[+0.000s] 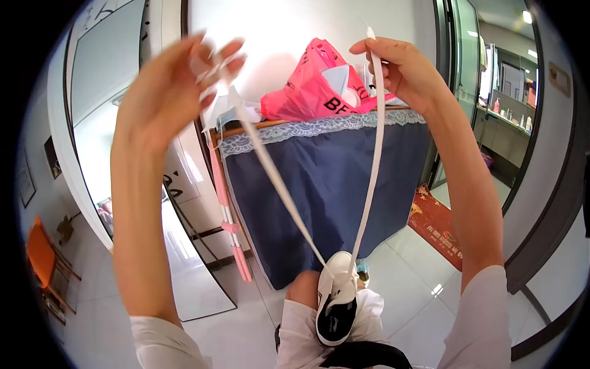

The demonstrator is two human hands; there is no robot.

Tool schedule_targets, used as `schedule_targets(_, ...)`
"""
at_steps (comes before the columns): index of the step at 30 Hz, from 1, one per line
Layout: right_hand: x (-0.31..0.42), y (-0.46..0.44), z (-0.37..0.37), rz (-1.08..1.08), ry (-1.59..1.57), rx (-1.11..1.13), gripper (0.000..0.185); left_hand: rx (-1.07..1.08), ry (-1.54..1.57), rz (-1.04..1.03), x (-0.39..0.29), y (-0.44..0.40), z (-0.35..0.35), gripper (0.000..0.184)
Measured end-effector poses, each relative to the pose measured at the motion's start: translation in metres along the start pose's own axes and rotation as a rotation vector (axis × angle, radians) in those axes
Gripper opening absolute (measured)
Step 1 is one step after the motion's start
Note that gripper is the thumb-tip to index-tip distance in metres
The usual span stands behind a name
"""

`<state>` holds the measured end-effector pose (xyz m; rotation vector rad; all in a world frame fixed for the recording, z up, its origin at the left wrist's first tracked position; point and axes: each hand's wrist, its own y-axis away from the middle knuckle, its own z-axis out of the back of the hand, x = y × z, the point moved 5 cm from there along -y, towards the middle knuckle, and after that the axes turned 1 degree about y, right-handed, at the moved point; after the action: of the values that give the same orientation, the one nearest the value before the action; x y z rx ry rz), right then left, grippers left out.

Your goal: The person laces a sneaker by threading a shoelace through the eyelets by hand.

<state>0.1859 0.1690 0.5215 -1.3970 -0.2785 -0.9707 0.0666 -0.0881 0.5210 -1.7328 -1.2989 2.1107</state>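
While both your arms are reaching up and forward, a white shoelace [376, 150] is running from the shoe in two strands that are forming a wide V. The white-and-black shoe [337, 298] is resting on your lap, between the legs of your light shorts [301, 335]; its toe is pointing away from you and its dark insole is facing up.

Right hand: your right hand [396, 61] is pinching one strand between thumb and forefinger near the tip, which is projecting above the grip. The remaining fingers are curling below.

Left hand: your left hand [163, 86] is showing motion blur, with its fingers spreading apart. The other strand is running straight up to these fingers; you cannot tell whether they are closing on it.

Surroundings: beyond the shoe, a dark blue cloth with a lace border [326, 178] is hanging down the front of a stand. A pink plastic bag [301, 86] is sitting on top, between your hands. A tall mirror [196, 270] is standing on your left, an orange chair [46, 252] is standing farther left, and a red mat [433, 224] is lying on the tiled floor on your right.
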Motion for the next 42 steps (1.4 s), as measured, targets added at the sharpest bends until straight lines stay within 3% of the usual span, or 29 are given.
schedule_targets(1, 0.005, -0.006, -0.002, 0.011, 0.003, 0.004, 0.028, 0.063, -0.006, -0.019, -0.012, -0.023, -0.005, 0.021)
schedule_targets(4, 0.024, -0.023, -0.008, 0.118, 0.012, -0.001, 0.026, -0.034, -0.04, 0.002, -0.049, -0.069, -0.052, 0.021)
schedule_targets(7, 0.037, -0.029, -0.016, 0.127, 0.076, 0.033, 0.025, 0.016, -0.188, 0.075, -0.054, -0.101, -0.084, 0.021)
schedule_targets(9, 0.039, -0.029, -0.019, 0.149, 0.095, -0.063, 0.025, 0.076, -0.251, 0.134, -0.052, -0.117, -0.097, 0.017)
schedule_targets(13, 0.041, -0.02, -0.012, 0.142, 0.081, -0.13, 0.024, 0.054, -0.13, 0.105, -0.049, -0.136, -0.102, 0.015)
schedule_targets(19, 0.038, -0.017, 0.004, 0.148, 0.063, -0.134, 0.024, 0.112, -0.136, 0.068, -0.027, -0.138, -0.102, 0.018)
schedule_targets(21, 0.038, -0.016, 0.004, 0.145, 0.059, -0.122, 0.024, 0.028, -0.236, -0.09, -0.026, -0.119, -0.101, 0.014)
schedule_targets(24, 0.034, -0.01, 0.003, 0.133, 0.049, -0.135, 0.024, 0.079, -0.255, -0.106, -0.015, -0.101, -0.091, 0.018)
schedule_targets(26, 0.028, -0.005, 0.004, 0.167, 0.006, -0.088, 0.024, 0.169, -0.338, -0.183, -0.001, -0.087, -0.074, 0.025)
schedule_targets(27, 0.025, -0.002, 0.003, 0.148, -0.05, 0.074, 0.024, 0.226, -0.364, -0.231, 0.009, -0.078, -0.059, 0.029)
schedule_targets(29, 0.006, -0.001, 0.01, 0.134, -0.046, 0.041, 0.022, 0.241, -0.67, -0.142, 0.023, -0.035, -0.034, 0.025)
schedule_targets(31, 0.015, 0.026, -0.05, -0.047, -0.005, 0.039, 0.023, 0.081, -1.211, -0.023, 0.069, 0.012, -0.008, 0.027)
schedule_targets(32, 0.011, 0.035, -0.065, -0.015, 0.107, 0.141, 0.023, 0.055, -1.377, -0.216, 0.09, 0.031, 0.008, 0.028)
schedule_targets(33, 0.004, 0.054, -0.075, 0.15, 0.29, 0.305, 0.024, 0.035, -1.533, -0.429, 0.114, 0.056, 0.015, 0.029)
schedule_targets(34, -0.003, 0.073, -0.084, 0.396, 0.496, 0.464, 0.025, 0.049, -1.365, -0.228, 0.144, 0.076, 0.015, 0.029)
schedule_targets(35, -0.014, 0.091, -0.095, 0.617, 0.659, 0.59, 0.026, 0.086, -1.012, 0.15, 0.177, 0.098, 0.013, 0.029)
schedule_targets(36, -0.033, 0.103, -0.101, 0.736, 0.724, 0.669, 0.026, 0.141, -0.796, 0.272, 0.209, 0.117, 0.002, 0.028)
schedule_targets(37, -0.057, 0.106, -0.1, 0.588, 0.629, 0.627, 0.026, 0.059, -0.637, 0.447, 0.242, 0.141, 0.0, 0.031)
schedule_targets(38, -0.085, 0.113, -0.1, 0.444, 0.536, 0.581, 0.025, 0.106, -0.636, 0.538, 0.269, 0.156, -0.011, 0.03)
schedule_targets(42, -0.208, 0.161, -0.104, -0.103, 0.168, 0.376, 0.025, 0.341, -0.523, 0.602, 0.328, 0.188, -0.072, 0.023)
